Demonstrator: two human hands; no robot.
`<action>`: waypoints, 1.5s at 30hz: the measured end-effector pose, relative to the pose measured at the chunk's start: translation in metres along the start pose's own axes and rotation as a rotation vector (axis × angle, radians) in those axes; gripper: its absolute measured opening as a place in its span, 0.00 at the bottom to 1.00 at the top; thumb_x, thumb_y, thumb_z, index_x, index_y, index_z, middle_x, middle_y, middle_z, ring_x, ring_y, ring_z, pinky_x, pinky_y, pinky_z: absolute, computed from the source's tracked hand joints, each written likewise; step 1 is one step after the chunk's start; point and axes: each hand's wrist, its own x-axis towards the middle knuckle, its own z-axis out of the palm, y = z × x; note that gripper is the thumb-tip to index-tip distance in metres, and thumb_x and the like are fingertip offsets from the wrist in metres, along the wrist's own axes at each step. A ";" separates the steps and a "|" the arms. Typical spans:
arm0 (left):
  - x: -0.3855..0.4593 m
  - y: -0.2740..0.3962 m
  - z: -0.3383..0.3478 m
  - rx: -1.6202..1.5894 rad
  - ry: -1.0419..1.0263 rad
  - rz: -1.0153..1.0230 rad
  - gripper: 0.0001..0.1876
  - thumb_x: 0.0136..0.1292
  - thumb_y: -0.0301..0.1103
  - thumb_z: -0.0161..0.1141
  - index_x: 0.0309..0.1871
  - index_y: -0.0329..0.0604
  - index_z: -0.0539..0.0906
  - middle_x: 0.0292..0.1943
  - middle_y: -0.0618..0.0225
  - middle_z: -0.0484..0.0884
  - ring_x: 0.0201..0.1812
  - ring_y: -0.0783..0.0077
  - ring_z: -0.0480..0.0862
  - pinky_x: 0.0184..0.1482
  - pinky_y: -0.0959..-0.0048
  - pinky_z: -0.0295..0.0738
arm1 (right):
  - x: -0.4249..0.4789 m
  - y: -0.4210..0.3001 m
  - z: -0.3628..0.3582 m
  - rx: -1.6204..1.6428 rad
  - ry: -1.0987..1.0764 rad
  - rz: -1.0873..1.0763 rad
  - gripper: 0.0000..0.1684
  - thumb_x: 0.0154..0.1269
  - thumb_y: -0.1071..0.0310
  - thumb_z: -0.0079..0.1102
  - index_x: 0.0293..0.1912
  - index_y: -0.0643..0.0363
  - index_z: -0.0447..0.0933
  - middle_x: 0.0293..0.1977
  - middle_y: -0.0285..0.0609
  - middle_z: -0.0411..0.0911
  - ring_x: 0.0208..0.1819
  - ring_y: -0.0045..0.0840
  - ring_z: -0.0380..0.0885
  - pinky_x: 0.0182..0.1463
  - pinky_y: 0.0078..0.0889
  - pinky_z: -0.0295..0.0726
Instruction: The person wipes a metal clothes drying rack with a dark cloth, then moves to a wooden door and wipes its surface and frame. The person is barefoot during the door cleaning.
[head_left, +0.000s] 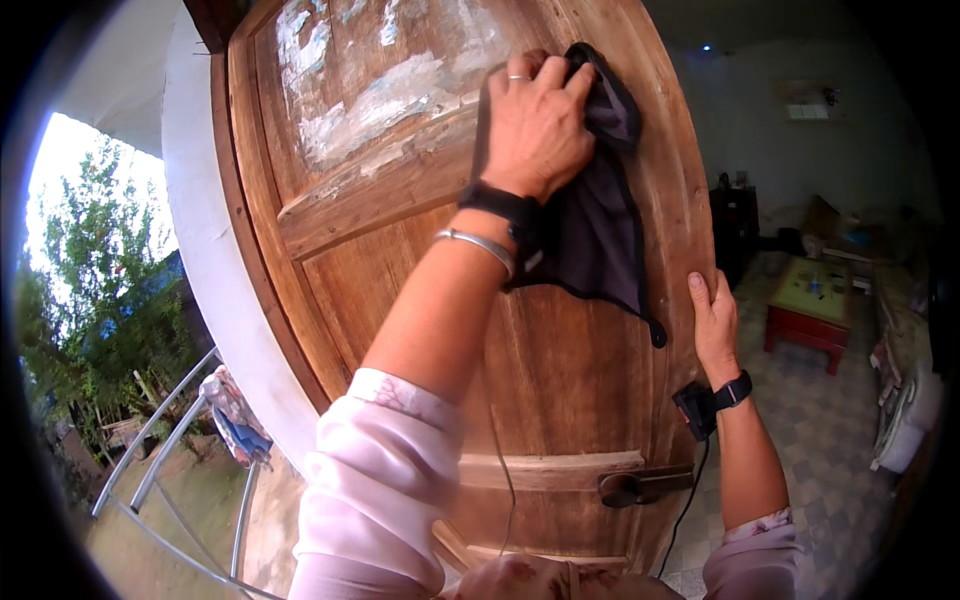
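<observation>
My left hand (538, 124) presses a dark cloth (600, 232) against the upper part of a brown wooden door (405, 255). Most of the cloth hangs below my fingers, a small loop at its lower corner. Torn white paper remnants (367, 112) cling to the upper panel, left of that hand. On the right, my right hand (715, 322) grips the door's free edge, thumb on the near face and fingers behind it. Lower down sits a dark door handle (622, 489). Both wrists wear black straps, and a thin cable hangs from each.
A white wall (240, 300) borders the door frame on the left. Outside, a metal rail frame (161, 469) has cloths (232, 416) hung over it, with trees (97, 247) behind. Inside the room, a low red table (810, 307) stands on the tiled floor (825, 450).
</observation>
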 end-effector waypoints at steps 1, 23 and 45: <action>0.001 -0.008 -0.005 0.024 -0.093 -0.001 0.27 0.47 0.29 0.56 0.56 0.48 0.79 0.50 0.62 0.77 0.51 0.53 0.74 0.52 0.61 0.68 | 0.000 0.000 -0.002 0.001 0.002 -0.009 0.30 0.70 0.44 0.52 0.50 0.65 0.74 0.39 0.51 0.80 0.42 0.39 0.79 0.48 0.35 0.75; -0.031 -0.036 -0.003 -0.114 0.102 -0.057 0.22 0.47 0.27 0.57 0.50 0.40 0.81 0.53 0.59 0.78 0.59 0.53 0.73 0.60 0.65 0.70 | 0.000 0.003 -0.008 0.073 -0.030 0.025 0.27 0.71 0.48 0.53 0.52 0.65 0.74 0.43 0.46 0.80 0.45 0.27 0.77 0.50 0.28 0.73; -0.021 0.025 0.015 -0.155 0.073 -0.424 0.29 0.50 0.31 0.54 0.60 0.59 0.77 0.63 0.66 0.71 0.68 0.41 0.57 0.67 0.40 0.49 | -0.002 -0.002 -0.009 -0.008 0.016 -0.049 0.29 0.72 0.46 0.49 0.51 0.66 0.74 0.42 0.49 0.79 0.45 0.31 0.77 0.51 0.30 0.72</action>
